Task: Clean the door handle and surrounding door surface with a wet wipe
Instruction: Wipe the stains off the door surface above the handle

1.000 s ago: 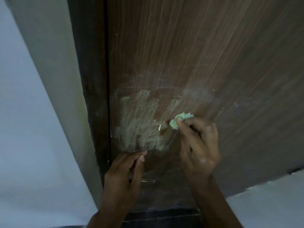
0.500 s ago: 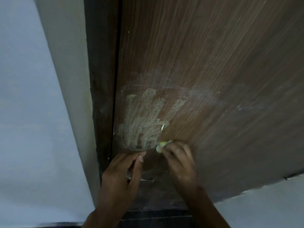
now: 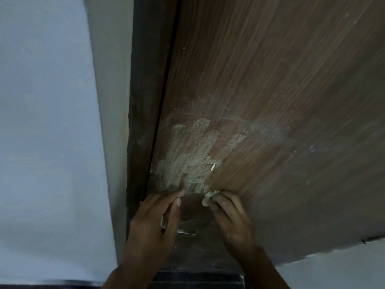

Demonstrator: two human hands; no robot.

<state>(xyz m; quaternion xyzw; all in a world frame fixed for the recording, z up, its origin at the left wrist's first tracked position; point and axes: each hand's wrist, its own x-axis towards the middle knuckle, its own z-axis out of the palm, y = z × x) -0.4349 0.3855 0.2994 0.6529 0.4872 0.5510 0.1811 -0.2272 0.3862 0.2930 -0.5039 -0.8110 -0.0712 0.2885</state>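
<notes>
Against brown door, right hand pinching wipe, grey wall left

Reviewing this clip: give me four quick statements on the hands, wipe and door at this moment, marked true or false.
1. The right hand pinches a crumpled wet wipe against the door. True.
2. The left hand holds the wipe. False: it grips a metal door handle.
3. A pale streaky smear lies above both hands. True.
4. The door is white. False: it is brown woodgrain.
</notes>
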